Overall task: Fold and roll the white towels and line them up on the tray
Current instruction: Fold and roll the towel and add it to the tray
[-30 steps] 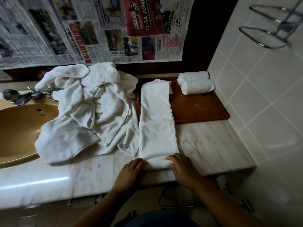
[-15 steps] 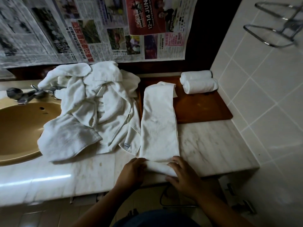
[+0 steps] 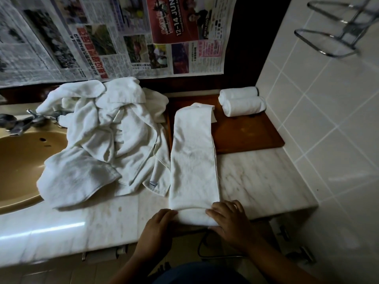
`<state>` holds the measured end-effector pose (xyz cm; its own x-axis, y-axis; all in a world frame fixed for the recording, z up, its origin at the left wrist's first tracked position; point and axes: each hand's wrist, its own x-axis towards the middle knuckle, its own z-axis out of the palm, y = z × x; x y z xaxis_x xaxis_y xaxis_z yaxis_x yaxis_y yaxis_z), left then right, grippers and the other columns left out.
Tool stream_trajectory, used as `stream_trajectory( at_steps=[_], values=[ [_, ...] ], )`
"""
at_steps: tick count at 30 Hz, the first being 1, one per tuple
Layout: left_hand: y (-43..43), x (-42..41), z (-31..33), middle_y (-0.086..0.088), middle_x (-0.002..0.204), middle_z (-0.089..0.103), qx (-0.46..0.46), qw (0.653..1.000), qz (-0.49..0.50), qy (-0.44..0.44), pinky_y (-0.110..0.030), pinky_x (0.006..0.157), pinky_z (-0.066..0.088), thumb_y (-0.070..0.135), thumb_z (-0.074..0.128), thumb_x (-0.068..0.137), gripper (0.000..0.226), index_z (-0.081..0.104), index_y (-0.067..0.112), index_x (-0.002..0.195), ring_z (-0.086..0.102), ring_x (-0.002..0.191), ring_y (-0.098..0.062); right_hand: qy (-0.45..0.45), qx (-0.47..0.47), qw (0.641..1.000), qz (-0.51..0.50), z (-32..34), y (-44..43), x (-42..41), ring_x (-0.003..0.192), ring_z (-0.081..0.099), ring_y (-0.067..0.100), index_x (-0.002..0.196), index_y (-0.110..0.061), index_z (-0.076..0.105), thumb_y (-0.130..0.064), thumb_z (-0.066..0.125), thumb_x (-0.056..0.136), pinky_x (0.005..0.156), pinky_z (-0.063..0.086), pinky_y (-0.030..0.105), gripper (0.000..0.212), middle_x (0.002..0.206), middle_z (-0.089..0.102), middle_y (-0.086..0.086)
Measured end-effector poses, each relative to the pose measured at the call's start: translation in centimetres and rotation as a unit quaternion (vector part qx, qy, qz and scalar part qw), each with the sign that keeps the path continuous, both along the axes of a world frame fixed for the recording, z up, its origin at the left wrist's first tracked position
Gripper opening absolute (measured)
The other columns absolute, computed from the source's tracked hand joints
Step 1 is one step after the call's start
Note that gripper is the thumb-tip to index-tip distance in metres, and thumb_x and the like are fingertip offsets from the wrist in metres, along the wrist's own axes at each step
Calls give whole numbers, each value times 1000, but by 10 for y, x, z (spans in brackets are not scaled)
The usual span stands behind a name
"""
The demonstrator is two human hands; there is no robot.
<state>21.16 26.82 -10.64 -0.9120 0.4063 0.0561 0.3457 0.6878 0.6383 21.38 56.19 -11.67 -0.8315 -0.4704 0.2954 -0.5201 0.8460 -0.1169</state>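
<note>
The white towel [image 3: 192, 160], folded into a long narrow strip, lies on the counter [image 3: 256, 181] pointing straight away from the person, its far end on the wooden tray [image 3: 246, 132] and its near end turned into a short roll at the counter's front edge. The left hand [image 3: 159, 226] and right hand [image 3: 227, 220] each curl their grip round one end of that roll. Two rolled towels [image 3: 244, 106] lie touching, crosswise, in the tray's far right corner; a rumpled pile [image 3: 98, 136] sits to the left, spilling over the sink [image 3: 20, 160].

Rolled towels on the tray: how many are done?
2, side by side at the tray's far right end: rear roll by the back edge, front roll just before it. The folded towel is only started.
</note>
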Motion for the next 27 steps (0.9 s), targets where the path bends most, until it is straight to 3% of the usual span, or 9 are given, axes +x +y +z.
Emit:
stream_trajectory(
  at_steps=[6,11,14,18,23,27],
  values=[
    [-5,9,3,0,123,54,-69,997,-9,25,-36,72,57,27,50,81,49,52,20,129,62,95,-22,-17,-9,1000,-17,1,-5,4,97,65,11,124,-27,66,-52,49,91,93,34,39,45,112,69,-12],
    [-4,7,13,0,125,49,-92,996,8,8,-33,69,55,31,49,83,47,55,20,128,57,95,-20,-5,9,1000,2,12,-8,-7,100,59,15,112,-27,68,-53,49,93,90,33,36,37,109,65,-8],
    [-5,6,13,-1,131,50,-106,994,-7,14,-33,71,55,28,49,84,45,55,20,128,56,99,-21,-18,11,999,36,13,-6,-9,109,55,15,113,-24,68,-47,49,97,94,37,35,35,121,62,-5],
    [-6,1,9,3,133,50,-136,990,-20,-9,-33,78,54,29,47,84,49,52,23,132,57,105,-21,-69,-36,997,23,16,-7,-10,95,62,11,113,-26,65,-38,46,98,86,49,35,27,110,65,-10],
    [4,-10,25,9,119,49,-123,991,15,-57,-31,80,48,27,46,92,36,49,28,128,56,102,-16,-124,-124,982,-74,23,-21,-15,88,63,10,109,-32,59,-36,46,99,84,41,33,17,99,66,-16],
    [12,-24,29,10,100,53,-125,981,80,-122,-36,77,51,36,43,100,13,51,28,106,57,85,-13,-145,-161,970,-112,26,-27,-24,77,59,12,99,-31,53,-34,52,97,77,42,36,4,93,59,-15]
  ],
)
